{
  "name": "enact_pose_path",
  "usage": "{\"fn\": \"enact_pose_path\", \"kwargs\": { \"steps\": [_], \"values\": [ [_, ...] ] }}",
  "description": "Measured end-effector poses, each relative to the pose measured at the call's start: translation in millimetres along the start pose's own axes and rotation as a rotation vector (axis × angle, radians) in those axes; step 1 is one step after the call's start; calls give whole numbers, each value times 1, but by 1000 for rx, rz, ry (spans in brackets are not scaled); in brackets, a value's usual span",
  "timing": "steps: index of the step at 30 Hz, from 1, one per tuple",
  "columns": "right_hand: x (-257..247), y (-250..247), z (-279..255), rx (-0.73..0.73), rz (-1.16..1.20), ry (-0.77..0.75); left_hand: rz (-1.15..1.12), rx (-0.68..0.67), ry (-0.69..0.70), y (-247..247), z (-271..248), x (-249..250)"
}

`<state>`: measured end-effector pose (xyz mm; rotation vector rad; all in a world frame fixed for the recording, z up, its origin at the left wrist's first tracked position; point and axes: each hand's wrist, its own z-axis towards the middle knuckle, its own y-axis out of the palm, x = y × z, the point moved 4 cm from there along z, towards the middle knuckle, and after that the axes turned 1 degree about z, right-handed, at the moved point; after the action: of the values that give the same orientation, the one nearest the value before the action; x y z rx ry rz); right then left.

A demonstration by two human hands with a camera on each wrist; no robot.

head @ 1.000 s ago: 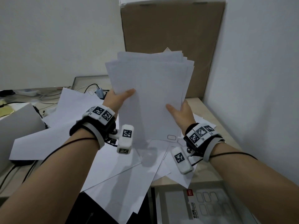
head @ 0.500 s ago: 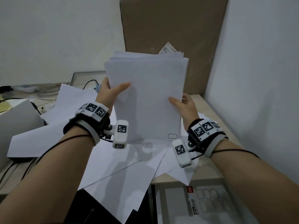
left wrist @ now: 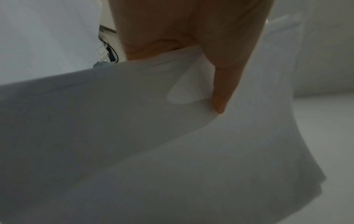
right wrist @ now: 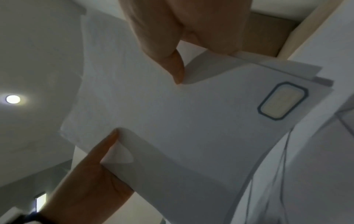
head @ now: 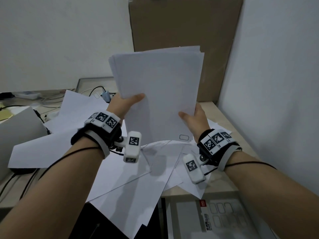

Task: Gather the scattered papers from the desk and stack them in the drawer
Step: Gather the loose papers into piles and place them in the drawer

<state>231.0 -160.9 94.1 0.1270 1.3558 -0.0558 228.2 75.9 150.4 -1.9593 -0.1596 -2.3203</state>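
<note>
Left hand: the left hand point(head: 123, 105) grips the left edge of the gathered sheaf point(head: 158, 94), thumb point(head: 136, 98) laid across the front sheet and the other fingers behind; the left wrist view confirms a thumb point(left wrist: 220, 94) pressed on paper.
Right hand: the right hand point(head: 196, 120) grips the right edge low down, thumb point(head: 183, 116) on the front and fingers behind; the right wrist view shows the pinch point(right wrist: 172, 63).
Sheaf: held nearly upright above the desk, top edges fanned slightly out of line; a small rounded-rectangle mark sits at the near right corner of the front sheet.
Loose papers: many loose sheets point(head: 120, 169) lie overlapping on the desk point(head: 222, 114) beneath the hands, some overhanging the near edge.
Drawer: the open drawer point(head: 189, 219) lies near and right, below the desk edge, with a printed pack already inside.
Surroundings: a cardboard box point(head: 181, 23) stands against the far wall; cables and a grey case lie at the left.
Step in hand: judged to be squaring the collected sheaf; gathering is only partly done.
Next move: calls for tapping the edges true, then either lowering the sheaf flat into the drawer or setting it down to collect the remaining sheets.
</note>
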Motion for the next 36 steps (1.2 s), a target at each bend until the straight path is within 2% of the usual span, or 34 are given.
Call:
{"fn": "enact_pose_path", "kwargs": {
  "steps": [3,8,14,16,19,21,24,27,28,30,32,34,36],
  "values": [
    [10,-2,-5,-50,-21,53,-72,-91,-33,-2,-6,-6],
    [25,0,-14,-124,-60,157,-28,-70,-155,-4,-11,-40],
    [17,-5,-15,-169,-182,195,77,198,-235,-10,2,-44],
    [19,-19,-20,-173,-149,228,-8,221,-252,-11,-2,-45],
    [24,-50,-34,-125,-22,303,-269,233,-300,-11,-19,-50],
    [28,-62,-48,-118,87,389,-411,206,-375,-7,-30,-54],
    [33,-60,-67,-177,258,513,-495,108,-464,10,-48,-56],
    [19,-46,-83,-271,359,506,-563,54,-516,35,-69,-54],
    [11,-44,-86,-255,388,472,-567,44,-548,43,-76,-54],
    [-1,-45,-89,-121,412,383,-553,14,-637,60,-94,-52],
    [-12,-55,-92,60,277,287,-519,-28,-693,75,-108,-54],
    [-19,-70,-92,157,100,225,-494,-81,-694,81,-115,-60],
    [-25,-89,-91,162,-1,193,-407,-60,-638,72,-112,-66]
  ]
}}
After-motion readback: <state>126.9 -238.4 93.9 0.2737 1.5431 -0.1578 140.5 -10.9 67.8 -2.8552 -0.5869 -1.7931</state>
